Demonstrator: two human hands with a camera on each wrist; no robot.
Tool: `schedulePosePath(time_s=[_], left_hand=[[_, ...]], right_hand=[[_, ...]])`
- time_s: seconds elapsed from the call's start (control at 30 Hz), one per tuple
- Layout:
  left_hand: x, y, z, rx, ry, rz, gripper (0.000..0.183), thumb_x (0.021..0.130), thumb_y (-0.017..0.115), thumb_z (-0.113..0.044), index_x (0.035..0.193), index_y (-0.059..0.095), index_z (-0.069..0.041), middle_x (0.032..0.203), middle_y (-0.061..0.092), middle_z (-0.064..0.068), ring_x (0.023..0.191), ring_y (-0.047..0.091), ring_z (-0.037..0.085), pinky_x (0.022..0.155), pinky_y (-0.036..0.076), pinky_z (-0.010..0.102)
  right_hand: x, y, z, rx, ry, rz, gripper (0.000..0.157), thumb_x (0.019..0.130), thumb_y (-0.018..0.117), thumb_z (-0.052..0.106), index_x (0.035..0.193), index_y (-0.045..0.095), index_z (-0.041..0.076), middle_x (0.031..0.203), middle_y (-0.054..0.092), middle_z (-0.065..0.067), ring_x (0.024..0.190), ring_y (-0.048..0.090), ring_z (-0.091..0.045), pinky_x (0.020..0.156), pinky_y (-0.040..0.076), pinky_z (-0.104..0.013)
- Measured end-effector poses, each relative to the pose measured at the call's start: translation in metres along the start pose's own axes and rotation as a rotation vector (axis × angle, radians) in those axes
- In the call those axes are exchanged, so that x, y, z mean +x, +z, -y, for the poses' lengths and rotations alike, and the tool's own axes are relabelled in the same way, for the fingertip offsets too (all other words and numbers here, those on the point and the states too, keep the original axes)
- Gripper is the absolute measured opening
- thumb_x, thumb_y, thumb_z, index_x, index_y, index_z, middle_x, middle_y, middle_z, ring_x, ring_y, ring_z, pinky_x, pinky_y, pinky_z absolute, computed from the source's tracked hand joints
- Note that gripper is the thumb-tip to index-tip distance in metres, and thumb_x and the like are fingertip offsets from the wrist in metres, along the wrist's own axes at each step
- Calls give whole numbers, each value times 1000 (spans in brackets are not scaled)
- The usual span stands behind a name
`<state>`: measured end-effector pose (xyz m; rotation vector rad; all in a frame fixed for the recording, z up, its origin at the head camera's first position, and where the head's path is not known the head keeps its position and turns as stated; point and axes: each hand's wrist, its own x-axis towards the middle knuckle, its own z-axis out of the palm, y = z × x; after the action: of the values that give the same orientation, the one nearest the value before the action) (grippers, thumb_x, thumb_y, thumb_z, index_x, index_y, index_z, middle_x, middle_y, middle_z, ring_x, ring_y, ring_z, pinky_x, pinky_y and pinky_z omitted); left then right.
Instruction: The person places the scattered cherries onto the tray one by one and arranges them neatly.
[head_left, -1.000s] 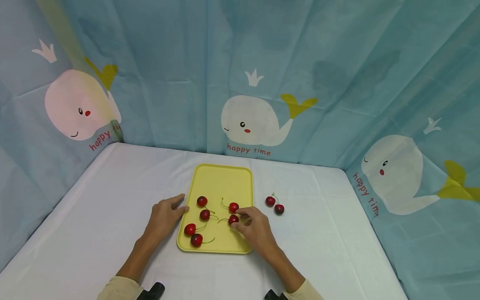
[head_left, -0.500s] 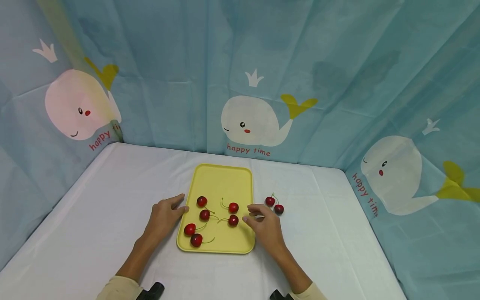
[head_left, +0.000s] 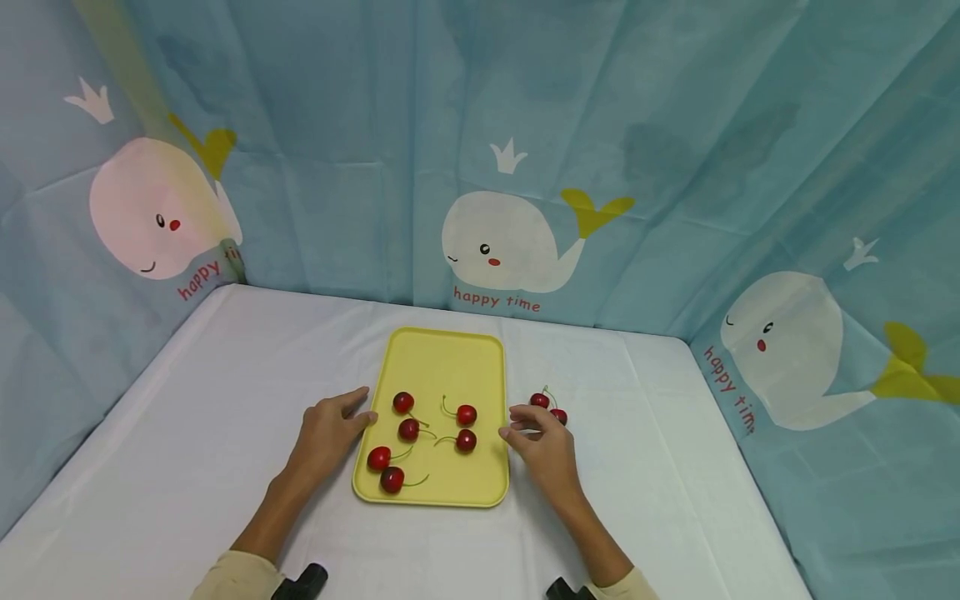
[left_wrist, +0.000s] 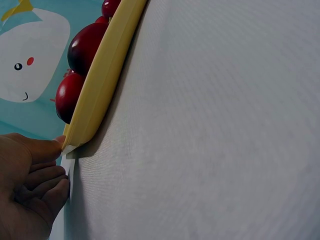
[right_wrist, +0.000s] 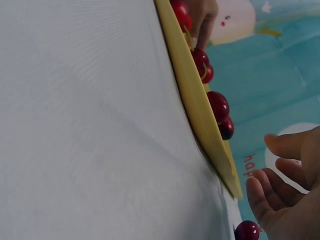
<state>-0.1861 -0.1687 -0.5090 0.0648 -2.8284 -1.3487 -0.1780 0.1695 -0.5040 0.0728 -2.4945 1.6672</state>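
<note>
A yellow tray (head_left: pixel 442 358) lies on the white tablecloth, bearing several dark red cherries with green stems. On its left half are several of them, including a cherry (head_left: pixel 392 480) near the front corner; two more, including a cherry (head_left: pixel 466 441), sit to the right. My left hand (head_left: pixel 328 433) rests at the tray's left edge, its thumb touching the rim. My right hand (head_left: pixel 546 446) hovers by the right rim, thumb and fingers apart, holding nothing. Just beyond it on the cloth lies a pair of cherries (head_left: pixel 539 400) with stems meeting, partly hidden by the hand.
The white cloth (head_left: pixel 660 467) covers the table around the tray. A blue curtain (head_left: pixel 337 208) printed with whales rises along the back and both sides.
My right hand has let go of the right-side cherry, leaving it on the tray, and moved right past the rim toward the pair on the cloth. The left hand stays put.
</note>
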Motion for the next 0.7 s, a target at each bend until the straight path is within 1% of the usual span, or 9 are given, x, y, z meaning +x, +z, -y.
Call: schedulePosePath(time_s=[0.23, 0.37, 0.53, 0.7], left_hand=[[0, 0, -1, -1, -5, 1, 55, 102, 70, -19, 152, 56, 0, 150, 57, 26, 145, 50, 46, 116, 43, 62], [0, 0, 0, -2, -9, 4, 55, 102, 70, -19, 152, 55, 0, 151, 57, 26, 145, 50, 47, 117, 43, 62], [0, 0, 1, -4, -10, 8, 56, 102, 70, -19, 152, 55, 0, 151, 57, 25, 145, 49, 47, 117, 42, 62], [1, 0, 2, -5, -9, 8, 56, 102, 70, -20, 152, 55, 0, 151, 57, 26, 145, 49, 47, 117, 42, 63]], right_hand=[[2, -6, -5, -16, 5, -51, 33, 87, 87, 10, 118, 77, 5, 111, 77, -13, 94, 75, -20, 79, 60, -19], [2, -10, -8, -24, 21, -71, 34, 87, 88, 10, 119, 77, 5, 111, 76, -12, 95, 74, -20, 79, 60, -18], [2, -16, -9, -40, 32, -96, 34, 87, 88, 10, 119, 77, 7, 112, 76, -13, 96, 73, -20, 75, 58, -18], [2, -22, -11, -68, 25, -126, 32, 87, 87, 11, 118, 78, 9, 113, 77, -12, 94, 72, -17, 71, 57, -19]])
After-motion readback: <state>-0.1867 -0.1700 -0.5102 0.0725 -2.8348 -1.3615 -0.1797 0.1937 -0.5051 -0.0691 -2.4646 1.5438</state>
